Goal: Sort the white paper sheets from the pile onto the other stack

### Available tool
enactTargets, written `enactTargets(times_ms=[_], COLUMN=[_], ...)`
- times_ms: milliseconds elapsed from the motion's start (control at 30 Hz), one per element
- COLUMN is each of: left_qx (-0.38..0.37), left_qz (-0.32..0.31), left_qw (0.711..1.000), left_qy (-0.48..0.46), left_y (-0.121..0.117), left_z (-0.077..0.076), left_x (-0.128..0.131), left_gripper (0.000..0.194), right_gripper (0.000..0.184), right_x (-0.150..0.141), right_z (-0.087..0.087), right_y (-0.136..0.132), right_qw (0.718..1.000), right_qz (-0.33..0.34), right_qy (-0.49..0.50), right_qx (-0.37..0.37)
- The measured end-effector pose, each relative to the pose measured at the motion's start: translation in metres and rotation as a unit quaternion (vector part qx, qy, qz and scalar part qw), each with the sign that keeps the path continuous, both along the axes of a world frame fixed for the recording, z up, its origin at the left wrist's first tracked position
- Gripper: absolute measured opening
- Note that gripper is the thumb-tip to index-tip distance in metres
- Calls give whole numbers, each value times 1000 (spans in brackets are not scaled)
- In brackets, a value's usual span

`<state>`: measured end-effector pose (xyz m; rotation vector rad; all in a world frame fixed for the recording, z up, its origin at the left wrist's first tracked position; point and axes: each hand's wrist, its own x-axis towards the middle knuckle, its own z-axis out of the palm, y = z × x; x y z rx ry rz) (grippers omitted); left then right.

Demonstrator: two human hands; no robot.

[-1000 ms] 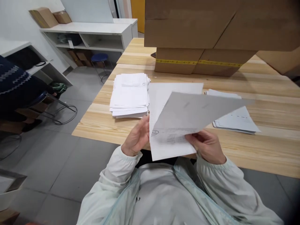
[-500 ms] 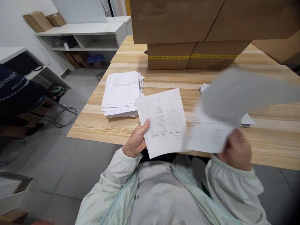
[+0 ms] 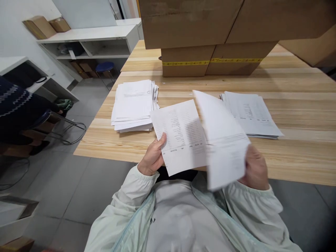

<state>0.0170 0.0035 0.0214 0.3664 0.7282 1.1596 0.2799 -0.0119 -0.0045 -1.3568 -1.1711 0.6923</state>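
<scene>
My left hand (image 3: 153,155) grips the lower left edge of a printed sheet of paper (image 3: 181,134), thumb on top, held tilted over the table's front edge. Whether more sheets lie under it I cannot tell. My right hand (image 3: 256,168) is closed on the right edge of a second sheet (image 3: 227,150), blurred by motion, whose left side overlaps the first one's right edge. Beyond my left hand lies a thick stack of papers (image 3: 133,101). A lower pile of printed papers (image 3: 252,115) rests beyond my right hand.
Large cardboard boxes (image 3: 189,24) are stacked at the back of the wooden table (image 3: 301,154), the lower ones with yellow tape. To the left are white shelves (image 3: 97,33), a blue stool (image 3: 105,66) and a seated person (image 3: 18,101) in a dark patterned top.
The two sheets came apart as my right hand swung right with one, then back left beside the other. My left hand closed its thumb onto its sheet. The view shifted slightly.
</scene>
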Motion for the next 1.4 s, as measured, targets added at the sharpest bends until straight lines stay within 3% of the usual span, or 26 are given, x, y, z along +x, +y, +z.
enactTargets(times_ms=[100, 400, 500, 600, 633, 700, 733, 800, 833, 933, 1033, 1133, 1167, 1233, 1300, 1333, 1400], left_qx=[2, 28, 46, 88, 113, 192, 246, 372, 432, 513, 474, 456, 454, 430, 371, 335, 274], left_qz=[-2, -19, -34, -61, -71, -92, -106, -134, -136, -95, -74, -72, -66, -50, -49, -61, -101], left_qw=[1000, 999, 998, 991, 986, 962, 943, 888, 856, 793, 788, 798, 805, 828, 863, 880, 904], left_qy=[0, 6, 28, 75, 103, 168, 197, 236, 249, 314, 386, 387, 377, 357, 339, 331, 313], left_y=[-1, -6, -8, -10, -12, -13, -14, -13, -12, -10, -11, -15, -17, -24, -33, -39, -49], left_z=[-3, 0, 0, 4, 8, 18, 23, 30, 30, 17, -1, -7, -6, -1, 2, 1, -4], left_x=[3, 11, 11, 11, 12, 15, 18, 25, 29, 35, 37, 42, 46, 55, 64, 68, 74], left_gripper=[49, 44, 44, 45, 44, 40, 38, 38, 40, 40, 37, 30, 27, 30, 50, 63, 81], right_gripper=[34, 38, 35, 20, 31, 49, 48, 26, 18, 29, 27, 29, 29, 34, 46, 51, 53], right_x=[-28, -43, -41, -36, -33, -26, -23, -16, -14, -10, -11, -13, -12, -4, 12, 22, 42], right_z=[-1, -2, -4, -4, -2, 6, 11, 21, 24, 22, 11, 8, 10, 17, 23, 24, 24], right_y=[-9, -20, -19, -12, -9, -3, -2, 0, -1, -2, -4, -10, -14, -21, -26, -28, -30], right_qw=[995, 994, 992, 995, 995, 991, 988, 975, 967, 953, 962, 964, 969, 985, 987, 984, 971], right_qz=[24, 83, 98, 64, 52, 41, 53, 101, 132, 184, 178, 178, 147, 8, -87, -78, 26], right_qy=[70, -36, -74, -65, -44, -6, -1, -3, -6, 2, 5, -7, -17, -62, -132, -150, -118], right_qx=[-69, -63, -37, 39, 71, 124, 146, 199, 219, 241, 207, 198, 198, 160, 34, -50, -205])
